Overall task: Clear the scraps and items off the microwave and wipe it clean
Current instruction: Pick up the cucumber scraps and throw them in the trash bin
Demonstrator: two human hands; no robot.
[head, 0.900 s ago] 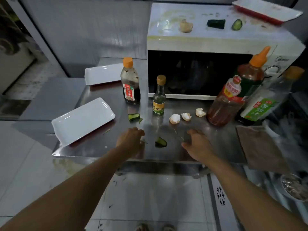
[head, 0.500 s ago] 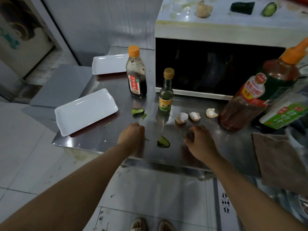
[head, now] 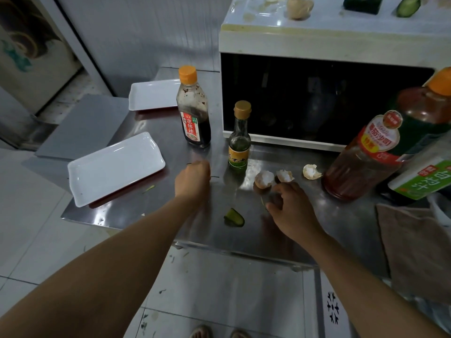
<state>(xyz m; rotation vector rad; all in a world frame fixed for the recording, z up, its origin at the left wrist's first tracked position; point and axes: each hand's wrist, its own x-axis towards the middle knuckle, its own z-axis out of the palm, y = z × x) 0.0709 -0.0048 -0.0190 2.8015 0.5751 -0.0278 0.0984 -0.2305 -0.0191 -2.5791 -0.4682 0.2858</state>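
1. A steel counter stood over a pale tiled floor, with the microwave at its back right; everything below is placed relative to that microwave.
2. Nearest the viewer, well in front of the microwave door, a green cucumber scrap lay on the counter between the two forearms.
3. The right hand was in front of the microwave's lower left part, fingers curled down toward the counter; whether it pinched anything could not be told.
4. The left hand was in front of and left of the microwave's left corner, knuckles up, fingers curled under; what it held, if anything, was hidden.
5. Three eggshell pieces lay in a row in front of the door, the leftmost just beyond the right hand's fingertips.
6. A brown cloth hung over the counter edge, in front of the microwave's right end.
7. A small green-tinted bottle stood just in front of the microwave's left corner, and a dark sauce bottle with an orange cap stood left of it.
8. A big red sauce bottle and a green-labelled bottle stood before the right part of the door.
9. Two white trays lay well left of the microwave.
10. On the stained microwave top sat a beige scrap and two dark green cucumber pieces.
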